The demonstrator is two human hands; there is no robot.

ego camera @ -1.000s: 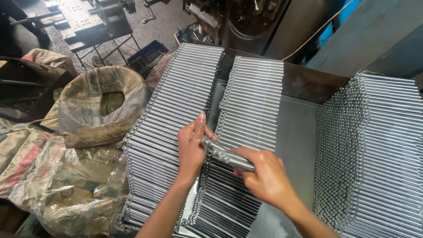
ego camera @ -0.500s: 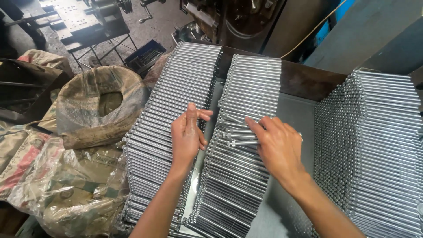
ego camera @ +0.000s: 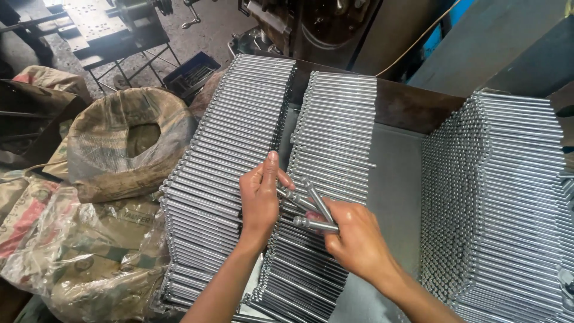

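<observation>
Pinching short silver steel rods (ego camera: 315,206), the right hand (ego camera: 356,242) closes; beside it, the left hand (ego camera: 260,197) seemingly grips their ends.

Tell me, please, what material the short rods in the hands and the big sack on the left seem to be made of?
Rods: probably bare steel, given their grey, bright sheen. Sack: seemingly coarse woven fabric, matte brown and wrinkled; the exact fibre is unclear.

Single head-worn view, steeply downward, close over stacked metal rods (ego camera: 335,137).

Open tan sack (ego camera: 128,143) at left; clear plastic bag (ego camera: 78,251) below it.
</observation>
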